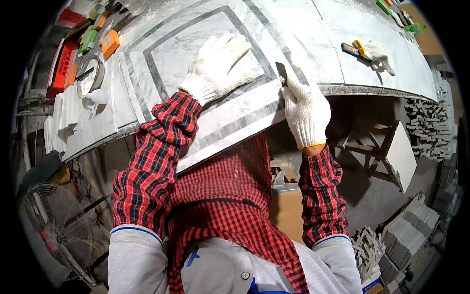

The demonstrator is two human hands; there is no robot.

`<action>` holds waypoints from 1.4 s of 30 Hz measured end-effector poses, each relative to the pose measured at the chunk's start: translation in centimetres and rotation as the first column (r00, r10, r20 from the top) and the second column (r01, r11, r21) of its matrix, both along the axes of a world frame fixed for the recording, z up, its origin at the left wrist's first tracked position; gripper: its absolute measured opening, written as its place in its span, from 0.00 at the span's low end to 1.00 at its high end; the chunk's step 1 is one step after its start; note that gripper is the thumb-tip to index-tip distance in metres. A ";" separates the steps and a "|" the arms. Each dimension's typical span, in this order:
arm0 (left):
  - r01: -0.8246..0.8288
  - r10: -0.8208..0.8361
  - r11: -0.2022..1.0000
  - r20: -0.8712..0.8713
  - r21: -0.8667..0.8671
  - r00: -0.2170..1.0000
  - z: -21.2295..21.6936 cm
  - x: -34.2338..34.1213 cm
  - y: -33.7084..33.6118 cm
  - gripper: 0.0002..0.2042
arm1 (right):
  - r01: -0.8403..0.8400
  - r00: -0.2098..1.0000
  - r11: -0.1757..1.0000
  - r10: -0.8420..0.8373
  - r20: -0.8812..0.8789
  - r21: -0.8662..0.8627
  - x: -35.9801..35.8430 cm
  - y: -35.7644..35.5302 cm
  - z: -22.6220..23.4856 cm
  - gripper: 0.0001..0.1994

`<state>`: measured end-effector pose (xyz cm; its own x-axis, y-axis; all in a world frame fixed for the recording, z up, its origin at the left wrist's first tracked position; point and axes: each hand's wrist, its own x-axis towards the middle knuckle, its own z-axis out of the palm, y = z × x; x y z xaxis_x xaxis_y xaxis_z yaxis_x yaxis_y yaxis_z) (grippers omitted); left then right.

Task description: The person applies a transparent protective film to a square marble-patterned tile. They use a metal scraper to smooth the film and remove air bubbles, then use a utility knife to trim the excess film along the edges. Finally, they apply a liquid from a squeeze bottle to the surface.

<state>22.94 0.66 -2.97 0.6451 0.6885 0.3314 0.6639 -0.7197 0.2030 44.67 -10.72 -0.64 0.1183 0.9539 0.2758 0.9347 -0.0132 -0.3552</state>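
A white marble panel (171, 63) with grey inlaid bands lies tilted on the bench, its near edge jutting toward my apron. My left hand (215, 68), in a white knit glove, rests on its surface with the fingers stretched out. In my right hand (307, 110), gloved the same way, a small flat scraper (281, 71) with a dark blade is gripped. The blade points away from me, at the panel's right edge. Its handle is mostly hidden by my fingers.
On the left stand a bowl of white paste (89, 78), an orange box (110, 44), a red box (62, 63) and white strips (61, 117). A loose glove (378, 55) lies on the right slabs. Below are a fan (61, 225) and stacked tiles (411, 230).
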 end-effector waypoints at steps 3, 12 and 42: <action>0.019 -0.020 0.999 -0.006 -0.048 1.000 1.1 0.0 0.1 0.34 | -0.004 1.000 1.000 0.003 0.010 0.031 -0.3 0.0 -0.3 0.14; 0.035 -0.035 0.999 -0.001 0.023 0.999 0.7 0.1 0.4 0.32 | 0.026 1.000 0.999 -0.025 -0.009 0.048 -0.6 0.0 -0.5 0.12; -0.008 0.001 0.997 -0.085 -0.079 0.996 2.2 0.5 -0.3 0.32 | 0.183 0.681 0.980 -0.181 -0.709 -0.074 1.3 -2.6 1.0 0.17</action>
<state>23.46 0.39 -0.82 0.6655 0.7132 0.2199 0.6842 -0.7007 0.2019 46.01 -13.31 0.36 0.4504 0.8920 0.0385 0.3829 -0.1539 -0.9109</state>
